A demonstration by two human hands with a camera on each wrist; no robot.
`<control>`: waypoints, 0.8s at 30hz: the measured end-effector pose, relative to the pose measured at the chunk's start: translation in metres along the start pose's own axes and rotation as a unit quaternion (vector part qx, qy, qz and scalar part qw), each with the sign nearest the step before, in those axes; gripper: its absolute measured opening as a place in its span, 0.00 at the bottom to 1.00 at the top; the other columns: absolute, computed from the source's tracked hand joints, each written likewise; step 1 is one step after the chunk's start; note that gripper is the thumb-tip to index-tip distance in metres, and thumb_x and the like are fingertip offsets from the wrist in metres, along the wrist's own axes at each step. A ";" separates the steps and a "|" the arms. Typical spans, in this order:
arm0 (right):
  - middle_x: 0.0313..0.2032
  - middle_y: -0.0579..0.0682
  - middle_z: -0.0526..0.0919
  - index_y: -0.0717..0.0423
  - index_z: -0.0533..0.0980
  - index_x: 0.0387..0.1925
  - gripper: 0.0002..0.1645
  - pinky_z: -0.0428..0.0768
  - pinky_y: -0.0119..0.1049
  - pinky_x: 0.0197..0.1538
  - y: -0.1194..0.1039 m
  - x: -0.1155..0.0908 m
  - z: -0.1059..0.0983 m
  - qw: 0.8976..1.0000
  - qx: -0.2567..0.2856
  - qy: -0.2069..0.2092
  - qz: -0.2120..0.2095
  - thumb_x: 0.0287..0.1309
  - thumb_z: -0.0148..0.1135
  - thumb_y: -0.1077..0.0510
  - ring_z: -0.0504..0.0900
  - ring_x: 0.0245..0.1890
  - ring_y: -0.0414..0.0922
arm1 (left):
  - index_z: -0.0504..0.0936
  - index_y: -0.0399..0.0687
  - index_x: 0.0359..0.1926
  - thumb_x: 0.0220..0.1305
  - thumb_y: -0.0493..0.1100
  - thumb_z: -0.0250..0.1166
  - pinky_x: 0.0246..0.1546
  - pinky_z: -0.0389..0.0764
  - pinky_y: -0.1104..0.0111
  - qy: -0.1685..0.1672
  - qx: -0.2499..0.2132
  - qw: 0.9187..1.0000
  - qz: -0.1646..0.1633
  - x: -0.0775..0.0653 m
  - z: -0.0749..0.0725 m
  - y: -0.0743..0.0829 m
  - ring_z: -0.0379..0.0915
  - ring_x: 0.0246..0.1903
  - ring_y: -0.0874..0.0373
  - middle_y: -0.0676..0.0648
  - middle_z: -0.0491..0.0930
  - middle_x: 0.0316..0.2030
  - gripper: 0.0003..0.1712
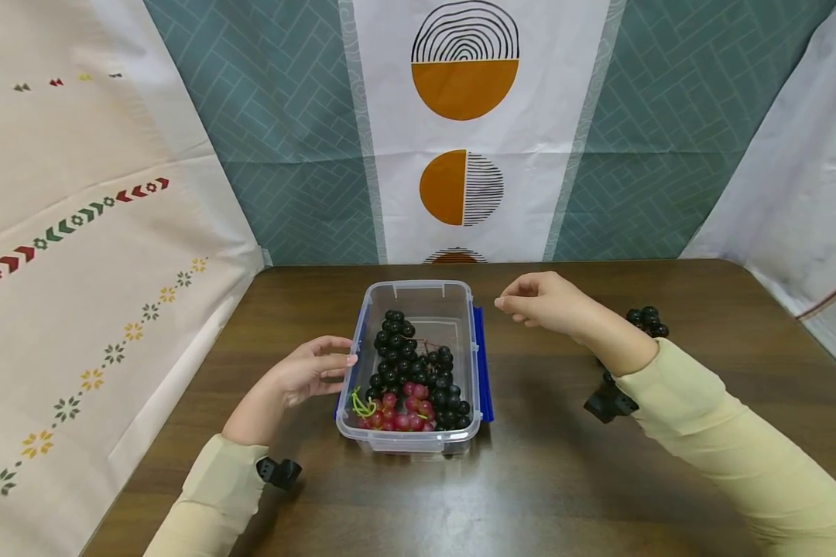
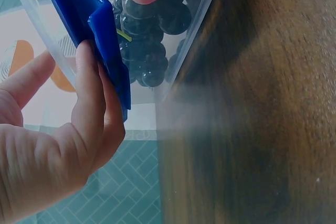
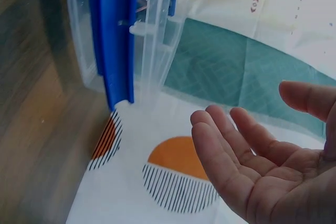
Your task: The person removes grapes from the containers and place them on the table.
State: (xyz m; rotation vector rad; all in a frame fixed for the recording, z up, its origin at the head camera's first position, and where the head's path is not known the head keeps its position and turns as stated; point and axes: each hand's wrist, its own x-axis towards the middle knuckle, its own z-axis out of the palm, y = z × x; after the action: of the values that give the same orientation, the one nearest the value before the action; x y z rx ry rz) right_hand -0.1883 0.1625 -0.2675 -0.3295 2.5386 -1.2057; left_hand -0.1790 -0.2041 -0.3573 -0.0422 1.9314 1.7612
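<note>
A clear plastic container (image 1: pixel 418 442) with blue side latches (image 1: pixel 484 363) stands lidless on the table. Black grapes (image 1: pixel 397 348) lie in its middle and along its right side. A small bunch of red grapes (image 1: pixel 404 414) with a green stem fills the near end. My left hand (image 1: pixel 310 371) touches the container's left side, its fingers lightly bent against the blue latch (image 2: pixel 113 40) in the left wrist view. Beyond the container's right rim hovers my right hand (image 1: pixel 546 303), holding nothing. Its fingers (image 3: pixel 220 161) are loosely curved and the thumb is apart.
More black grapes (image 1: pixel 646 319) lie on the brown wooden table (image 1: pixel 543 480) at the right, partly hidden behind my right forearm. A patterned cloth (image 1: pixel 292 139) hangs at the table's back edge. White cloths drape on both sides.
</note>
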 end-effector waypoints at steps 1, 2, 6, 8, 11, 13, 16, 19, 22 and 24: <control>0.48 0.59 0.79 0.64 0.73 0.53 0.23 0.77 0.48 0.54 -0.002 0.002 0.002 1.000 -0.001 -0.002 -0.002 0.66 0.55 0.49 0.79 0.46 0.50 | 0.58 0.34 0.63 0.65 0.39 0.60 0.45 0.80 0.64 -0.002 0.001 1.000 0.001 0.000 0.000 0.000 0.76 0.42 0.58 0.48 0.75 0.42 0.31; 0.48 0.59 0.79 0.64 0.73 0.52 0.23 0.78 0.47 0.53 -0.003 0.004 0.003 1.000 -0.005 -0.003 -0.005 0.66 0.55 0.50 0.79 0.46 0.50 | 0.58 0.34 0.63 0.65 0.39 0.60 0.44 0.80 0.65 -0.001 0.000 1.000 0.002 0.000 0.000 0.000 0.76 0.42 0.58 0.48 0.75 0.42 0.30; 0.49 0.61 0.79 0.64 0.73 0.52 0.22 0.78 0.47 0.53 -0.007 0.013 0.011 1.000 -0.003 -0.015 -0.016 0.66 0.55 0.50 0.79 0.46 0.51 | 0.58 0.34 0.63 0.65 0.39 0.60 0.44 0.80 0.65 0.002 -0.002 1.000 0.002 -0.001 0.001 0.001 0.77 0.41 0.59 0.48 0.76 0.41 0.30; 0.50 0.62 0.78 0.64 0.73 0.52 0.22 0.78 0.48 0.54 -0.009 0.018 0.014 1.000 0.004 -0.024 -0.017 0.65 0.55 0.51 0.79 0.46 0.51 | 0.59 0.35 0.63 0.65 0.38 0.60 0.43 0.80 0.65 0.003 -0.004 1.000 0.002 -0.001 0.002 0.001 0.77 0.40 0.59 0.49 0.76 0.40 0.30; 0.52 0.62 0.77 0.64 0.73 0.53 0.23 0.78 0.47 0.54 -0.012 0.024 0.020 0.999 0.013 -0.038 -0.012 0.66 0.55 0.51 0.79 0.49 0.53 | 0.59 0.35 0.63 0.65 0.38 0.59 0.43 0.80 0.65 0.002 -0.005 1.000 0.003 0.000 0.001 0.000 0.77 0.40 0.59 0.50 0.77 0.39 0.29; 0.51 0.61 0.77 0.64 0.73 0.53 0.22 0.78 0.46 0.53 -0.013 0.028 0.024 0.999 0.014 -0.046 -0.011 0.65 0.55 0.51 0.79 0.48 0.53 | 0.59 0.35 0.63 0.65 0.39 0.59 0.44 0.81 0.65 0.004 -0.004 1.000 0.002 0.000 0.001 -0.002 0.77 0.40 0.59 0.50 0.78 0.38 0.29; 0.49 0.60 0.79 0.64 0.74 0.51 0.22 0.80 0.42 0.50 -0.015 0.032 0.030 0.998 -0.001 -0.052 -0.019 0.65 0.56 0.51 0.80 0.45 0.51 | 0.59 0.35 0.63 0.65 0.39 0.59 0.44 0.81 0.65 0.008 -0.002 1.000 0.000 0.001 0.001 -0.003 0.77 0.40 0.59 0.51 0.78 0.38 0.29; 0.45 0.58 0.80 0.63 0.76 0.50 0.20 0.81 0.40 0.47 -0.017 0.038 0.036 0.997 -0.018 -0.058 -0.037 0.64 0.56 0.52 0.80 0.41 0.49 | 0.59 0.36 0.63 0.65 0.39 0.60 0.43 0.81 0.65 0.013 -0.002 1.000 -0.003 0.000 0.002 -0.002 0.77 0.39 0.59 0.51 0.78 0.38 0.30; 0.42 0.58 0.81 0.63 0.76 0.49 0.19 0.81 0.40 0.45 -0.018 0.045 0.042 0.995 -0.030 -0.064 -0.064 0.64 0.56 0.53 0.79 0.38 0.47 | 0.59 0.35 0.63 0.65 0.40 0.61 0.43 0.81 0.66 0.013 -0.002 1.000 -0.003 0.000 0.002 -0.002 0.77 0.40 0.59 0.51 0.77 0.38 0.30; 0.42 0.58 0.81 0.63 0.76 0.50 0.19 0.81 0.40 0.44 -0.018 0.049 0.045 0.994 -0.029 -0.066 -0.083 0.64 0.56 0.54 0.80 0.38 0.48 | 0.60 0.35 0.63 0.65 0.40 0.61 0.43 0.81 0.65 0.013 -0.003 1.000 -0.002 0.001 0.002 -0.002 0.77 0.40 0.59 0.51 0.77 0.38 0.30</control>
State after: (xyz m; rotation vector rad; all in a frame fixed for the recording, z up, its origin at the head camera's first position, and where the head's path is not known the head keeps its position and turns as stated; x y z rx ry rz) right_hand -0.2159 0.1025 -0.2891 -0.6252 2.4750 -1.1279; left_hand -0.1781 -0.2026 -0.3595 -0.0713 1.9419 1.7727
